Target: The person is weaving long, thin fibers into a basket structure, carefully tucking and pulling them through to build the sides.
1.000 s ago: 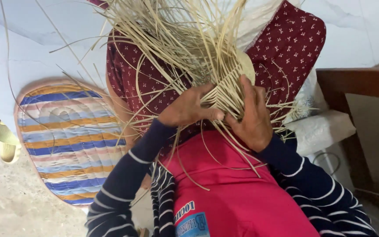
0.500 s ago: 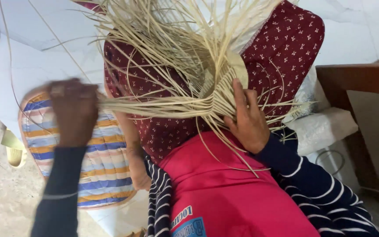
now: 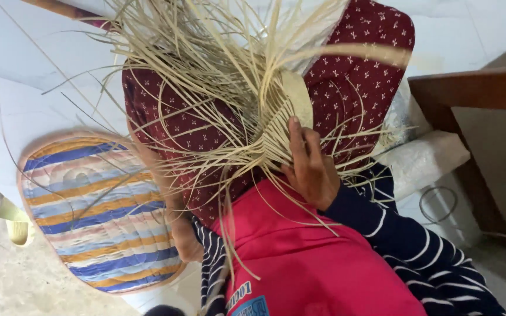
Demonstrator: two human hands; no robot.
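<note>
The woven piece (image 3: 276, 111) lies on the lap; the cushion (image 3: 98, 213) left of it, the table (image 3: 475, 93) right.

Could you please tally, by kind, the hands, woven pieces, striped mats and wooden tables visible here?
Hands: 1, the right hand pressing the weaving
Woven pieces: 1, the straw weaving
Striped mats: 1, the striped mat
Wooden tables: 1, the wooden table
Total: 4

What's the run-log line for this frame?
right hand: pressing woven cane piece | left hand: not in view | loose cane strands: fanned over lap | striped cushion: beside knee
</note>
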